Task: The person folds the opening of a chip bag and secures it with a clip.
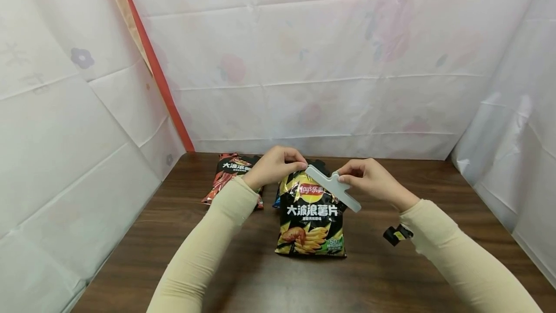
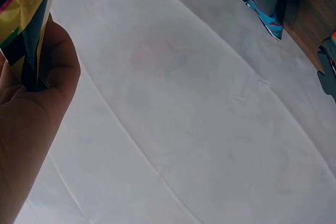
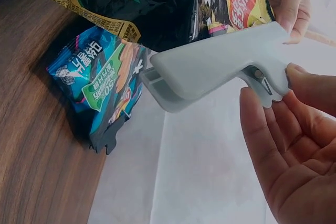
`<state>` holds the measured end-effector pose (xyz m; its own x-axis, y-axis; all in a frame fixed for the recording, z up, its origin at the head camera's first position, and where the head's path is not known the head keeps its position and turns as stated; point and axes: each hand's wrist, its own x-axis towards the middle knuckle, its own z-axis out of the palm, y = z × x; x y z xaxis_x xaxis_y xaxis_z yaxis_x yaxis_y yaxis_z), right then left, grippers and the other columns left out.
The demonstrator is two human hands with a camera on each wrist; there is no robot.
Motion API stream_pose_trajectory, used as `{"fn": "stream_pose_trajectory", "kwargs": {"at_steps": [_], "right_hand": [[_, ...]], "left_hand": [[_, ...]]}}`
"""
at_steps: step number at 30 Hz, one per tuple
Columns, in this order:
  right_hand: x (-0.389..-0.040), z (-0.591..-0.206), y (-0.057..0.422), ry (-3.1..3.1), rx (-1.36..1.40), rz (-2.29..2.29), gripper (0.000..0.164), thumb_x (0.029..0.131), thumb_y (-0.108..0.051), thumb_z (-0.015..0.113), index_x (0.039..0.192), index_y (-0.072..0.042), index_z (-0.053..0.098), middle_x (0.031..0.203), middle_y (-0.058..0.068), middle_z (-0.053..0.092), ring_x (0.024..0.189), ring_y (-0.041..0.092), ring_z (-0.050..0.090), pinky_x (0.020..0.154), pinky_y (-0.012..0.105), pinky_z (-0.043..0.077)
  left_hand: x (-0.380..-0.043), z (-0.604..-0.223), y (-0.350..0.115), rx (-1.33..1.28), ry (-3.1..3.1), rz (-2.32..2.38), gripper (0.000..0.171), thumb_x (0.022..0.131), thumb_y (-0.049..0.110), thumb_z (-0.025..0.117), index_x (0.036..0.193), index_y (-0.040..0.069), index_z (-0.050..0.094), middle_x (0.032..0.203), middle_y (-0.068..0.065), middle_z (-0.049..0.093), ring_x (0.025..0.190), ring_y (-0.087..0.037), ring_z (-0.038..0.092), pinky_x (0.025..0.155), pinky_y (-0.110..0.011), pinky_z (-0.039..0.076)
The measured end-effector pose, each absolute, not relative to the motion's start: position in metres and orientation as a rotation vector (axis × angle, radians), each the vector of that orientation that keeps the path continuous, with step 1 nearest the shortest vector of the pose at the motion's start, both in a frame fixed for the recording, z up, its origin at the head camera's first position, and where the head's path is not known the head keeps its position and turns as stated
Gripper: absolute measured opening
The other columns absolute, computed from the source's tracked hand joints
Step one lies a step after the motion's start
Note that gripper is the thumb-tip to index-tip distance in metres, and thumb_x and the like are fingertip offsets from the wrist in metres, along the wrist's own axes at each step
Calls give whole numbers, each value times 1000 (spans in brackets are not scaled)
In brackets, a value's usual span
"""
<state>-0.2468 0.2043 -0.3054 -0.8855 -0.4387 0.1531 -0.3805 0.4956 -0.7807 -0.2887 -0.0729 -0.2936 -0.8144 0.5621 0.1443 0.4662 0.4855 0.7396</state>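
Note:
In the head view a black and yellow potato chip bag (image 1: 310, 228) hangs front-on at the table's middle. My left hand (image 1: 278, 162) pinches its top left corner; the left wrist view shows the fingers (image 2: 63, 61) curled on the bag's edge. My right hand (image 1: 374, 180) pinches the handles of a pale grey bag clip (image 1: 334, 187) between thumb and fingers. The clip lies slanted over the bag's upper right part. In the right wrist view the clip's bars (image 3: 210, 66) stand a little apart at their near end. Whether the bag's top lies between them is hidden.
Behind my left hand a red and black chip bag (image 1: 223, 175) lies on the brown wooden table (image 1: 182, 235). A blue chip bag (image 3: 107, 77) is behind the held one. Pale patterned sheets (image 1: 304, 71) surround the table's back and sides.

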Motion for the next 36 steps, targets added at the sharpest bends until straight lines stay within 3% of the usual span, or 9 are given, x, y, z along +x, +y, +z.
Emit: {"fn": "stream_pose_trajectory", "kwargs": {"at_steps": [5,8,12,15,23,30,36], "right_hand": [[-248,-306,201,2669,-751,-1339,15,94,-12,66,104,-4,73,90,10,73,78,25,70,69,36,58],[-248,-307,200,2667,-750,-1339,15,94,-12,66,105,-4,73,91,10,73,79,27,70,71,41,58],[-249,-308,201,2654,-743,-1344,16,95,-12,65,106,-3,72,93,11,73,80,25,70,71,39,59],[-249,-308,201,2638,-734,-1352,18,95,-13,65,108,-3,71,96,13,73,81,22,70,72,38,59],[-248,-308,201,2619,-722,-1359,23,96,-15,64,114,-2,70,103,16,71,82,18,70,73,36,59],[-249,-310,200,2614,-709,-1366,25,96,-18,64,116,-2,69,105,16,71,85,18,69,74,31,58],[-249,-314,199,2634,-670,-1371,26,97,-20,64,115,-3,69,104,14,71,84,17,67,73,31,57]], "left_hand": [[-288,-293,-74,902,2606,1253,12,96,25,64,96,20,75,91,5,73,56,-11,42,60,-29,41],[-287,-293,-75,896,2601,1273,12,97,26,64,95,21,75,86,4,73,51,-13,37,58,-30,40],[-286,-293,-74,901,2599,1290,13,97,27,64,94,22,75,72,2,68,43,-13,27,52,-29,35],[-286,-294,-74,909,2600,1291,13,97,28,63,94,22,75,67,1,65,42,-13,27,50,-29,34],[-287,-294,-73,891,2609,1283,13,97,27,64,93,22,75,79,4,71,46,-13,32,54,-30,38],[-286,-294,-75,878,2616,1292,13,96,26,65,98,20,76,95,4,74,74,-11,62,72,-31,50],[-283,-298,-80,846,2620,1343,18,95,26,66,110,18,73,107,1,72,92,-15,67,80,-34,53]]}}
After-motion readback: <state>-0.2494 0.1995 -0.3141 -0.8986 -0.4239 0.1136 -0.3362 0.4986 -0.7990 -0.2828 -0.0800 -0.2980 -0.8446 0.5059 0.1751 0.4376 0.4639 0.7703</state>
